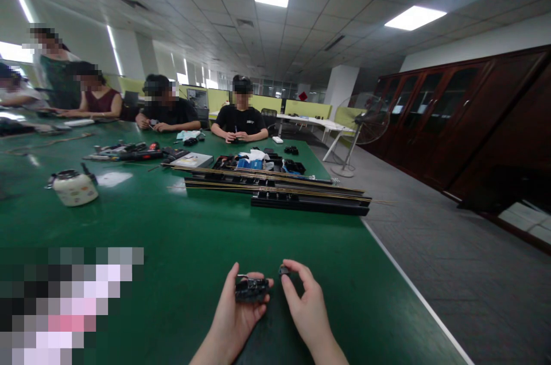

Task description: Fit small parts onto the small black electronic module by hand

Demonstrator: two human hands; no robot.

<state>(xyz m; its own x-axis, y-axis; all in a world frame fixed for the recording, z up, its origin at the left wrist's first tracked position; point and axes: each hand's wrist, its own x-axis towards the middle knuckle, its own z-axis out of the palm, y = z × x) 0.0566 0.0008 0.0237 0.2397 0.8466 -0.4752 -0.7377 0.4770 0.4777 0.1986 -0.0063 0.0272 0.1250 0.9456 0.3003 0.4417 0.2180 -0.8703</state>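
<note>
Low in the view, my left hand [241, 310] is closed round a black device with small parts showing on its top [252, 289]. Its kind I cannot make out. Just to the right, my right hand [306, 302] pinches a small dark piece [283, 271] between thumb and fingertips. A narrow gap separates this piece from the black device. Both hands are above the green tabletop [172, 273], near its right edge.
Long black rails with thin brass-coloured rods [310, 203] lie across the table ahead. Behind them sits a black tray [275, 164] with blue and white items. A cream pot [75, 187] stands left. Several people sit beyond, and a fan [361, 124] stands right.
</note>
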